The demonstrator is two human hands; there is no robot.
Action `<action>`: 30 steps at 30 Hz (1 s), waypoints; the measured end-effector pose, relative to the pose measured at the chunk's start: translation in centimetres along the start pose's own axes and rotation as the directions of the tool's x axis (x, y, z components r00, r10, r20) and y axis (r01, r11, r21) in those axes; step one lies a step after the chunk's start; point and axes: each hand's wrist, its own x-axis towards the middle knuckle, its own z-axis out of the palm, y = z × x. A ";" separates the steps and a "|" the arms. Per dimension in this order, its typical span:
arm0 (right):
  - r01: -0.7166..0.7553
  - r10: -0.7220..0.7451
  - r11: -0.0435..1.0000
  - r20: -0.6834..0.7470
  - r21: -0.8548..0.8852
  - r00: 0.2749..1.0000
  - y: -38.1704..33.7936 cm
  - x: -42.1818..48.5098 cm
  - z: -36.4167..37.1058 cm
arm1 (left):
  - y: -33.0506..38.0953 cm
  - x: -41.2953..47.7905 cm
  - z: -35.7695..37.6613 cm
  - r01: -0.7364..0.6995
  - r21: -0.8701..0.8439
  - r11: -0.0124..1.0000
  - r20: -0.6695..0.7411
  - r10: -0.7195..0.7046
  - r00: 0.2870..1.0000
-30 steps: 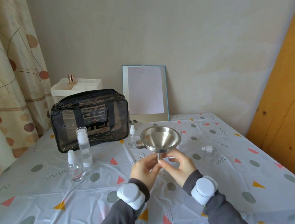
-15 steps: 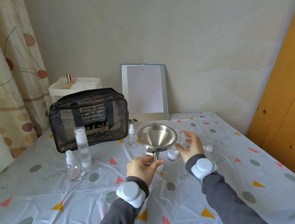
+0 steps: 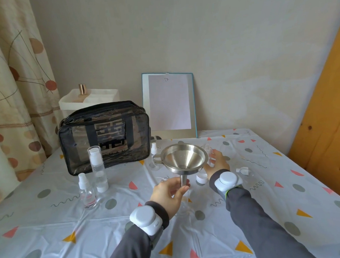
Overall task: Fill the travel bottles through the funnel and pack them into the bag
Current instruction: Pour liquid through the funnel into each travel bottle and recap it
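**A:** Where is the funnel (image 3: 185,159)?

**B:** Above the middle of the table (image 3: 266,202), bowl up. The left hand (image 3: 171,193) pinches its spout between thumb and fingertips.

**A:** How will it handle?

**B:** It looks like steel, so I'd judge it rigid, light and top-heavy. It is smooth enough to twist in a pinch. The spout or the side loop is where to hold it.

**A:** And the right hand (image 3: 216,163)?

**B:** At two o'clock from the funnel, reaching to a clear bottle (image 3: 207,147). The bowl hides the fingertips, so I cannot tell whether they grip it. The bottle seems thin plastic, light and easy to tip, so take it round the body.

**A:** Room to move?

**B:** The bag (image 3: 105,135) stands at ten o'clock. The tall pump bottle (image 3: 96,167) and small spray bottle (image 3: 85,191) are at nine. A white cap (image 3: 201,179) lies at four, just below the rim. The widest room is at six o'clock, and the table's right edge is well apart.
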 end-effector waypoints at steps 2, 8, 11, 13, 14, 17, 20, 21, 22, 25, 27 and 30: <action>0.011 -0.012 1.000 0.032 0.024 0.999 0.0 0.1 0.1 | -0.1 0.0 0.0 -0.005 0.001 1.000 -0.002 0.005 1.000; 0.064 -0.064 0.989 -0.003 0.130 0.998 -0.3 -1.1 -0.4 | -0.5 -0.2 0.2 -0.027 -0.033 0.999 -0.021 0.027 0.999; 0.139 -0.135 0.972 -0.031 0.192 0.990 -1.1 -1.8 -1.4 | -0.4 -0.3 0.3 -0.010 -0.106 0.994 -0.030 0.007 1.000; 0.167 -0.166 0.963 -0.023 0.213 0.986 -2.0 -2.2 -2.2 | -0.4 -0.3 0.3 -0.002 -0.119 0.993 -0.040 -0.003 0.999; 0.185 -0.184 0.958 -0.023 0.218 0.983 -2.3 -2.3 -2.5 | -0.6 -0.2 0.3 -0.003 -0.111 0.994 -0.047 -0.003 0.999; 0.264 -0.262 0.940 -0.038 0.217 0.964 -3.3 -3.1 -3.7 | -0.7 -0.3 0.5 -0.019 -0.058 0.998 -0.064 0.015 0.998; 0.351 -0.342 0.925 -0.087 0.145 0.936 -4.2 -3.8 -4.9 | -0.4 -0.4 0.6 -0.020 -0.009 1.000 -0.070 0.019 0.997; 0.380 -0.370 0.918 -0.105 0.112 0.923 -4.5 -3.8 -5.1 | -0.5 -0.3 0.5 -0.017 0.007 1.000 -0.068 0.017 0.998; 0.406 -0.396 0.910 -0.117 0.078 0.911 -4.9 -3.9 -5.6 | -0.3 -0.4 0.5 -0.012 0.015 1.000 -0.064 0.012 0.998; 0.447 -0.447 0.894 -0.110 -0.024 0.888 -5.7 -4.1 -6.3 | -0.4 -0.4 0.4 0.016 0.004 1.000 -0.051 -0.015 0.999; 0.469 -0.473 0.881 -0.113 -0.064 0.874 -6.2 -4.2 -6.7 | -0.3 -0.4 0.4 0.026 0.008 1.000 -0.047 -0.026 0.999; 0.502 -0.509 0.860 -0.102 -0.090 0.855 -6.5 -4.5 -7.1 | -0.3 -0.2 0.4 0.023 0.022 0.999 -0.046 -0.022 0.999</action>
